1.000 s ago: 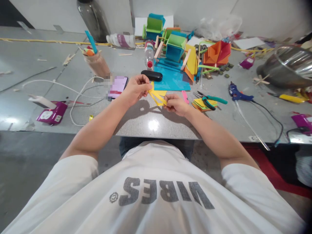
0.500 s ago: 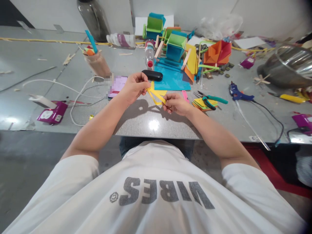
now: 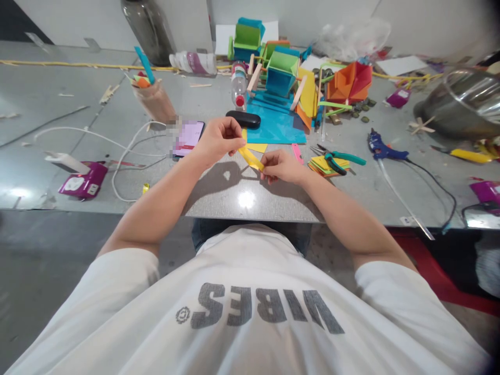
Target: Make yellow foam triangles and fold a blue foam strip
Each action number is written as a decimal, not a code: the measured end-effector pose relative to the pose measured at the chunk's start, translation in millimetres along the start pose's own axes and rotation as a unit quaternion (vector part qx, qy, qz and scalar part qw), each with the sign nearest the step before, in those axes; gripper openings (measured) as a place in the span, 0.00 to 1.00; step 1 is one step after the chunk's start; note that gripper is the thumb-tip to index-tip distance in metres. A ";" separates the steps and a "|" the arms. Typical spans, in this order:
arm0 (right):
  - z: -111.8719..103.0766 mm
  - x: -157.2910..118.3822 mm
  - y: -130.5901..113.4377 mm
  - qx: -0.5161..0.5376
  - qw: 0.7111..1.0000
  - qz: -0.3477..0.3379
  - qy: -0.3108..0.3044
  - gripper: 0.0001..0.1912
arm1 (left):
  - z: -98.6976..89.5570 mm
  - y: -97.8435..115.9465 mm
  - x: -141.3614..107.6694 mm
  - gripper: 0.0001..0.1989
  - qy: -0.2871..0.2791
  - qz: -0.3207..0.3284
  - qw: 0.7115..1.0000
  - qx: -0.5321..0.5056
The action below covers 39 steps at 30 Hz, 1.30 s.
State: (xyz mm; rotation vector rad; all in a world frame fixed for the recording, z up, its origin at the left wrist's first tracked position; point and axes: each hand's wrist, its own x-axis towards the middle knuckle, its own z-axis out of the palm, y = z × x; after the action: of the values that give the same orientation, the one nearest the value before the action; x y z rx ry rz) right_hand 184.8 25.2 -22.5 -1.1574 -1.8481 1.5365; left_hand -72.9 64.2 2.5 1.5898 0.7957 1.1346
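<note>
A yellow paper strip (image 3: 250, 158) is stretched slantwise between my two hands, just above the table. My left hand (image 3: 223, 137) pinches its upper left end between thumb and fingers. At the lower right end, my right hand (image 3: 280, 165) grips the strip with its fingertips. Flat yellow paper (image 3: 258, 148) lies behind the strip, partly covered by it. Beyond my hands are a black case (image 3: 244, 119) and a blue sheet (image 3: 277, 133). A pink tool (image 3: 297, 153) rests just past my right hand.
Green-handled pliers (image 3: 339, 160) lie on a stack of coloured paper (image 3: 322, 166) to the right. Farther right is a blue glue gun (image 3: 385, 148). A phone (image 3: 190, 136) lies left of my hands. Folded paper models (image 3: 281, 73) and a plastic bottle (image 3: 239, 83) stand at the back.
The yellow strip formed an open loop between my hands; now its sides lie together as one narrow band. My left hand has shifted slightly right.
</note>
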 end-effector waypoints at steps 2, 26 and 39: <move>0.6 -2.0 -0.4 -0.123 0.991 -0.054 0.020 0.05 | 2.3 -0.4 -3.8 0.15 -0.002 0.063 0.995 0.078; 16.9 -6.4 -1.0 -0.303 0.936 -0.163 -0.071 0.05 | 17.7 4.7 -16.5 0.10 -0.112 0.110 0.986 0.058; 13.1 -6.4 0.6 -0.392 0.905 -0.151 -0.066 0.09 | 17.7 -0.5 -12.8 0.09 -0.081 0.072 0.994 0.027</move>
State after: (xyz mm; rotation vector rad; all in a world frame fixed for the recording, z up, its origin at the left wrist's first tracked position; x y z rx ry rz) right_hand 178.1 12.5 -25.5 -0.9975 -2.7048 0.6997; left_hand -60.7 46.9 -2.9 1.7818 0.6177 1.0769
